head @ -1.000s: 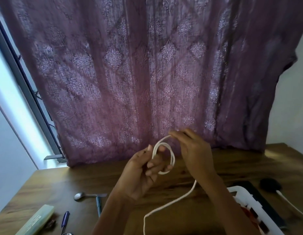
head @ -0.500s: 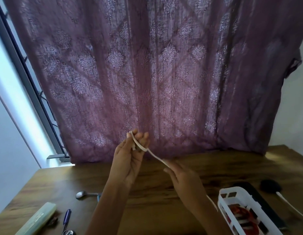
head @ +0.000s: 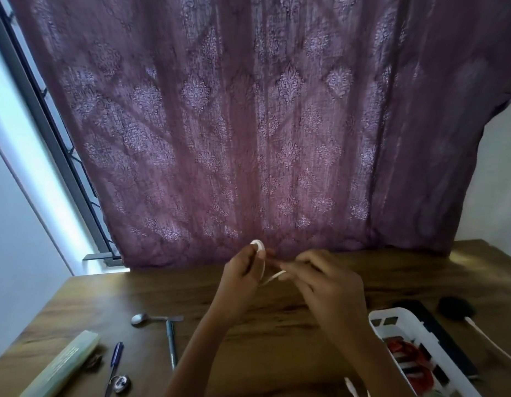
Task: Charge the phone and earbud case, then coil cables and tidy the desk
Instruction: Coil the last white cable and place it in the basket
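Above the wooden desk (head: 277,333), my left hand (head: 243,277) grips a small coil of white cable (head: 258,246), whose loop shows over my fingertips. My right hand (head: 326,285) pinches the cable's loose strand just right of the coil, close to my left fingers. The strand's tail is hidden behind my right forearm and a white bit shows near the bottom edge. At the right lie a dark phone (head: 437,330) and a black earbud case (head: 456,308) with a second white cable (head: 489,340) plugged into it.
A white plastic basket (head: 403,319) with red contents stands at the lower right, over the phone's left side. At the left lie a spoon (head: 142,319), two pens (head: 172,343), a pale green case (head: 65,362) and a small round object. A purple curtain hangs behind the desk.
My right hand rose from low over the desk up to my left hand, wrapping the strand. My left hand dropped a little and the coil got tighter. The camera tilted slightly.
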Demonstrator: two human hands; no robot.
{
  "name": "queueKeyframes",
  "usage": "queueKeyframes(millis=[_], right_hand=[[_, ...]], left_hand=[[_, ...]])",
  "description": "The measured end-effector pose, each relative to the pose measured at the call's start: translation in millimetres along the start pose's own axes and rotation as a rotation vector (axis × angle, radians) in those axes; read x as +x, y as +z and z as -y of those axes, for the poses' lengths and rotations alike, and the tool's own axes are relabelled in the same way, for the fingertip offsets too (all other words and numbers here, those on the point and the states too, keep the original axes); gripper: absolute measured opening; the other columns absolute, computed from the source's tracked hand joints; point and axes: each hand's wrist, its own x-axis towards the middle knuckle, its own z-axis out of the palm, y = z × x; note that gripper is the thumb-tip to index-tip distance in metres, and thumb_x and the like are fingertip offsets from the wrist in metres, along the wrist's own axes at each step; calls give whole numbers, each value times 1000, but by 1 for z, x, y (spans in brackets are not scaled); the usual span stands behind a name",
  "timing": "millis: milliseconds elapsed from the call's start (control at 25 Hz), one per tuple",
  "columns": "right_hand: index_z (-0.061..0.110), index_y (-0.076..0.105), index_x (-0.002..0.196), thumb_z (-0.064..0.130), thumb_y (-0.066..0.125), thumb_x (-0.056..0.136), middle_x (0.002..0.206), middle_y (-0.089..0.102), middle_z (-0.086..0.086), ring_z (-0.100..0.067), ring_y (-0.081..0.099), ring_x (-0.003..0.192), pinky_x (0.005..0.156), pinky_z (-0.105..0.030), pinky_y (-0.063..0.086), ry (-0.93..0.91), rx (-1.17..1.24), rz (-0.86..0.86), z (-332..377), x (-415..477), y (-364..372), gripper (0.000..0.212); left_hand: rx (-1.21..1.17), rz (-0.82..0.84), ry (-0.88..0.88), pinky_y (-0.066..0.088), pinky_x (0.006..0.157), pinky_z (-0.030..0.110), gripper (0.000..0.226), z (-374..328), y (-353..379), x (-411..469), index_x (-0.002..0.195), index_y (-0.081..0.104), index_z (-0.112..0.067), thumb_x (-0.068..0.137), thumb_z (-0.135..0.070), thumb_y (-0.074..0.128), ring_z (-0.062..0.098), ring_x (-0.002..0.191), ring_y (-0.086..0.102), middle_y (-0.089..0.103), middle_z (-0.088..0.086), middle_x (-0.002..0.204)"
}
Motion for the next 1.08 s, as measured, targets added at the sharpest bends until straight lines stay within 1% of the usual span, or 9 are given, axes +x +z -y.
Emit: queueKeyframes(millis=[200, 280, 360, 480, 600, 720, 840, 920, 1080], right_hand=[[14, 73, 76, 31, 65, 77, 69, 63, 2, -8, 54, 67, 59, -21, 43, 4, 159, 23, -23, 32, -6, 19], [13, 74, 79, 25, 70, 74, 69, 63, 1, -10, 56, 64, 58, -24, 46, 97, 302, 46, -32, 39, -3, 13], [15, 74, 84, 18, 68, 75, 69, 63, 6, -5, 57, 63, 56, -18, 45, 217, 468, 66, -34, 39, 2, 11], [26, 71, 88, 11, 62, 82, 72, 66, 15, -3, 62, 69, 61, -10, 45, 354, 631, 54, -33, 35, 9, 18], [41, 65, 84, 12, 62, 86, 66, 68, 15, -9, 59, 61, 57, -16, 45, 498, 664, 26, -28, 29, 15, 29], [37, 65, 75, 31, 58, 87, 59, 63, 2, -7, 51, 49, 49, -19, 40, 533, 641, 67, -21, 22, 22, 15], [39, 52, 67, 18, 52, 93, 51, 56, 11, -4, 49, 40, 43, -11, 32, 492, 548, 134, -16, 11, 30, 34], [35, 51, 67, 16, 50, 94, 46, 50, 9, -4, 47, 39, 43, -10, 30, 488, 519, 184, -10, 2, 36, 33], [28, 64, 92, 16, 49, 94, 55, 55, 2, -3, 47, 45, 47, -16, 35, 614, 682, 307, 0, -24, 44, 19]], left_hand=[[-276, 241, -144, 45, 53, 23, 27, -24, 8, -15, 81, 60, -8, 92, -25, 42, 15, 50, 53, 62, 4, 59], [-442, 264, -233, 39, 48, 19, 32, -35, 7, -17, 80, 63, -7, 84, -33, 43, 11, 47, 47, 57, 2, 52], [-516, 272, -228, 41, 60, 25, 39, -40, 6, -15, 82, 68, -9, 88, -35, 39, 6, 46, 45, 47, -2, 48], [-704, 238, -244, 39, 92, 47, 47, -42, 1, -11, 83, 68, -6, 97, -30, 30, 4, 40, 46, 35, -4, 46], [-891, 266, -245, 42, 79, 32, 42, -42, -7, -9, 75, 70, -11, 94, -33, 39, 2, 36, 31, 34, -8, 47], [-1111, 295, -240, 51, 64, 24, 38, -42, -11, -8, 78, 67, -7, 90, -29, 39, 1, 35, 27, 36, -8, 46], [-1276, 234, -214, 55, 67, 24, 39, -42, -12, -6, 82, 65, -3, 94, -28, 37, 4, 39, 22, 38, -7, 47], [-1297, 120, -196, 57, 72, 26, 40, -42, -13, -1, 87, 64, -1, 94, -28, 35, 4, 37, 29, 39, -5, 49], [-1217, -89, -111, 48, 95, 31, 35, -35, -27, 9, 106, 56, 0, 87, -24, 40, 3, 50, 52, 55, -3, 60]])
